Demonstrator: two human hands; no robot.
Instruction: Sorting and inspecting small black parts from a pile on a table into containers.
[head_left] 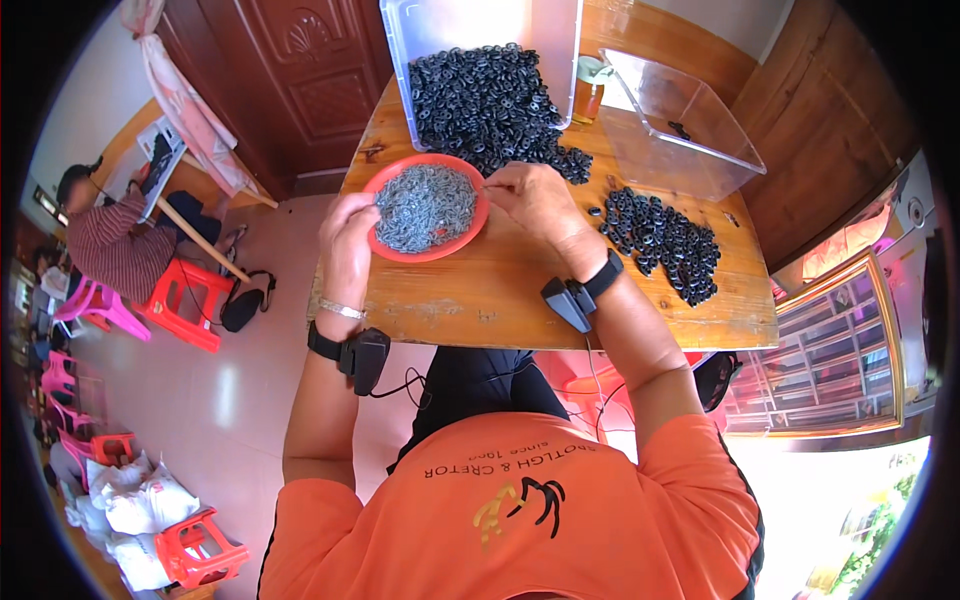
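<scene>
A round red-orange plate [458, 243] heaped with small grey metal pieces [425, 208], perhaps screws or pins, is at the table's left side. My left hand [348, 235] grips its left rim, thumb on top. My right hand [540, 205] is at the plate's right edge, thumb and fingertips pinched together; what lies between them is too small to make out. Beyond the plate, small black ring-like parts [485, 95] fill a clear plastic bin tipped toward me and spill onto the table. Right of my right hand lies a loose pile of black rings [665, 240].
The wooden table [480, 300] ends just before my body. A clear open box [690, 150] stands at the back right, beside a jar of amber liquid [590, 95]. Cables hang from the wrist devices. At far left a person [120, 235] sits near red stools [185, 300].
</scene>
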